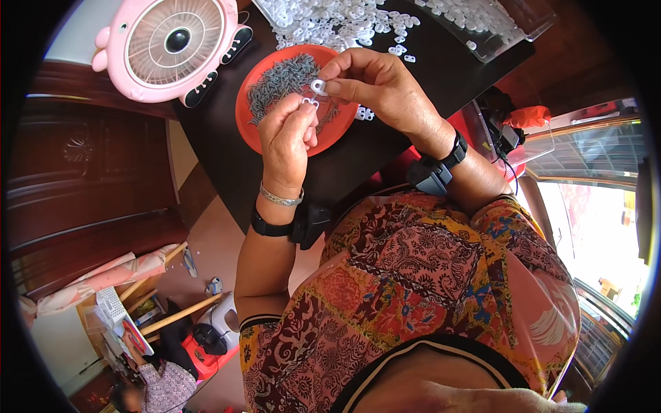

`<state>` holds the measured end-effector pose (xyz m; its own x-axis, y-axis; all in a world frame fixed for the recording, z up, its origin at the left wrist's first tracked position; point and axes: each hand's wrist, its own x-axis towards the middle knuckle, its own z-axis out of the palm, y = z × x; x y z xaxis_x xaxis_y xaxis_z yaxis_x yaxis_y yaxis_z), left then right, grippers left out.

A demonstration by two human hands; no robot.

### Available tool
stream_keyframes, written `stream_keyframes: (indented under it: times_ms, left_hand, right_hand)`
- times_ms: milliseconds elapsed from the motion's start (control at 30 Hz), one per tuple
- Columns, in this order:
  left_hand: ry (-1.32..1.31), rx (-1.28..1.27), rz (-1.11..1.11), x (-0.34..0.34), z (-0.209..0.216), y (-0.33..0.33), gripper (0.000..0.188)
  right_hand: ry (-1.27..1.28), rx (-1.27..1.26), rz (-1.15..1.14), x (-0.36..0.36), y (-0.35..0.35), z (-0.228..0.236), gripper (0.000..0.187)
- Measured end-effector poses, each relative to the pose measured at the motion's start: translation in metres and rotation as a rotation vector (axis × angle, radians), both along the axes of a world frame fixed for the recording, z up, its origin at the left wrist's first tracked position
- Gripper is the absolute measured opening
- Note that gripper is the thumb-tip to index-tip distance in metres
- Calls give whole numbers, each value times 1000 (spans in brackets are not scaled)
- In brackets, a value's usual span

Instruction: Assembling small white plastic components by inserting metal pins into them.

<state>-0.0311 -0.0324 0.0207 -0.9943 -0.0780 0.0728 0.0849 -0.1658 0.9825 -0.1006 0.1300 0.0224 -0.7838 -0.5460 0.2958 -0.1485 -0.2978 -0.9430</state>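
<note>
Above an orange-red round basin (249,131), my two hands meet at its middle. My right hand (385,86) pinches a small white plastic piece with a hole (318,87) between thumb and fingertips. Just below, my left hand (288,134) is closed with thumb and finger on another small white looped piece (310,102). The two pieces are very close; whether they touch, I cannot tell. Many small grey screw-like pieces (279,82) are heaped in the basin.
Loose white plastic pieces (323,24) spread over the dark table (227,151) behind the basin. A clear box (509,31) of white pieces stands at the far right. A pink fan (172,48) sits at far left. Another person (165,382) is at lower left.
</note>
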Motion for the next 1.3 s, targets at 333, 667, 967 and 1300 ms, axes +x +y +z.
stream_keyframes:
  times_ms: [333,667,967,1300]
  left_hand:
    - [-26,-52,14,1,-1,0,19]
    - [-4,-67,79,1,-2,5,19]
    - [-61,-31,-6,2,-2,2,19]
    - [-93,-70,-4,18,21,26,20]
  right_hand:
    - [25,61,-27,0,1,-1,13]
    - [25,79,38,1,-5,-5,14]
    - [-11,1,55,8,-6,-8,25]
    - [28,-41,133,12,18,0,19]
